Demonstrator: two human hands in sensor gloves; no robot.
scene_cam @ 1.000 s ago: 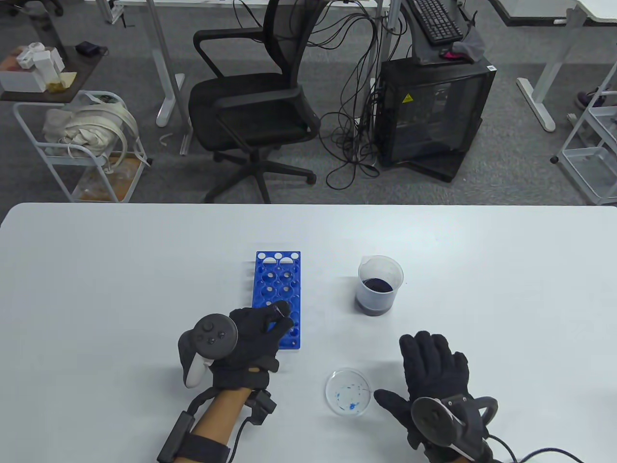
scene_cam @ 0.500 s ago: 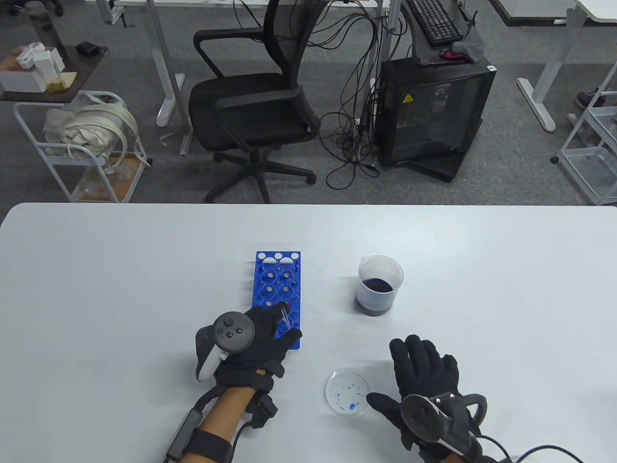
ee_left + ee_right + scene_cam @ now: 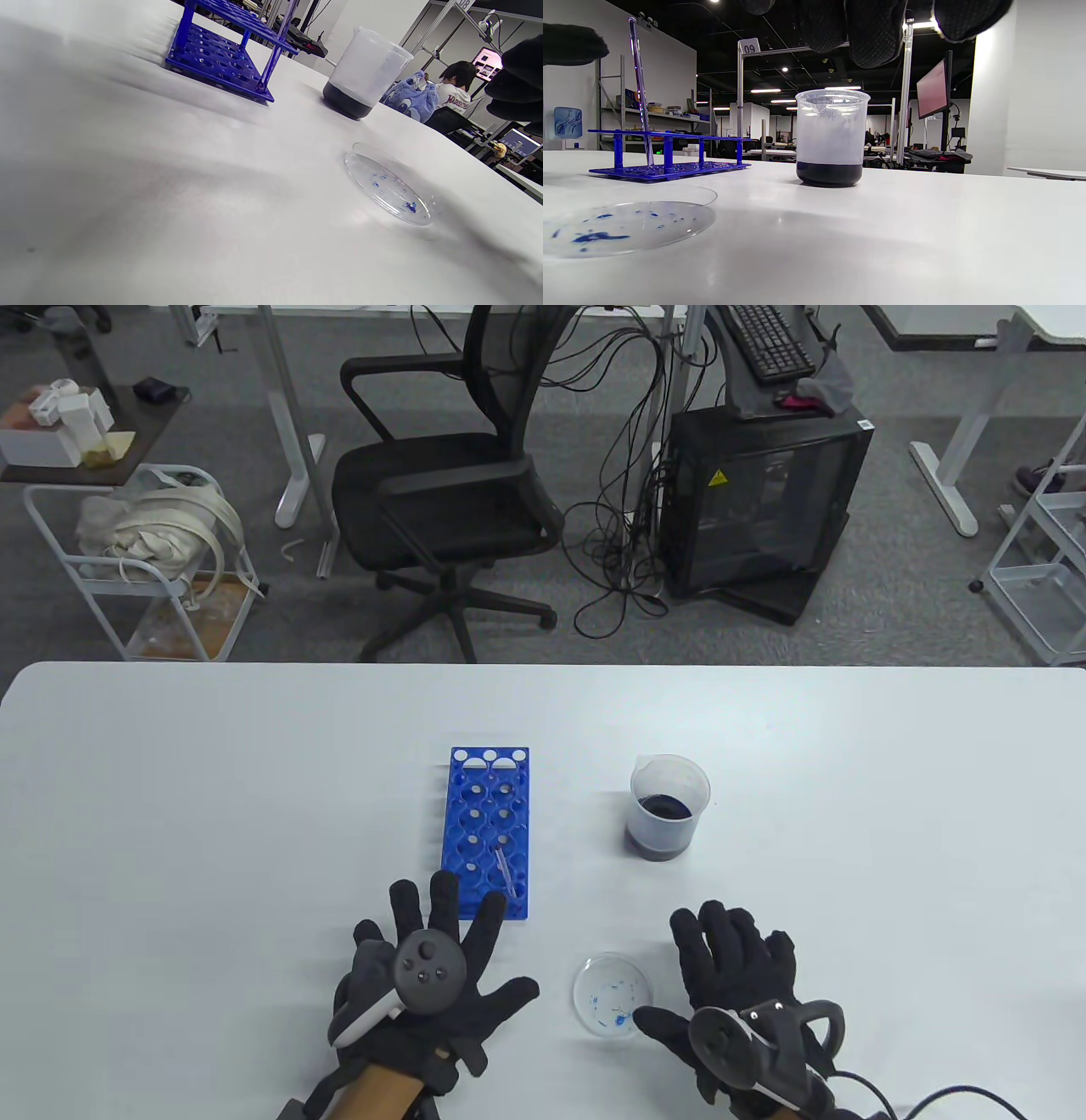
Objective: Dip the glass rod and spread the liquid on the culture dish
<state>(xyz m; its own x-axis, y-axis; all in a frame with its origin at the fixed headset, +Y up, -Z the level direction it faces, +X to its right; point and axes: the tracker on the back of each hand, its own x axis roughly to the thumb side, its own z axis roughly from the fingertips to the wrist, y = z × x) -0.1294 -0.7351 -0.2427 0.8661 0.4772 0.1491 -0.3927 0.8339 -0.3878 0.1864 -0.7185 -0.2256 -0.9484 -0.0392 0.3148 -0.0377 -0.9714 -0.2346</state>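
The glass rod (image 3: 504,871) stands in a near hole of the blue rack (image 3: 487,806), and it shows leaning in the right wrist view (image 3: 640,91). My left hand (image 3: 441,976) lies open and flat on the table just below the rack, holding nothing. The clear culture dish (image 3: 612,994) with blue smears sits between my hands. My right hand (image 3: 730,984) lies open beside the dish, its thumb at the dish's right rim. The beaker (image 3: 668,808) with dark liquid stands behind the dish.
The white table (image 3: 212,814) reaches to its far edge. Beyond it on the floor stand an office chair (image 3: 441,492), a black computer case (image 3: 759,500) and a wire cart (image 3: 153,560). The dish (image 3: 388,188) and beaker (image 3: 362,74) also show in the left wrist view.
My left hand let go of the glass rod, leaving it in the rack, and drew back toward me with fingers spread. My right hand slid slightly left toward the dish.
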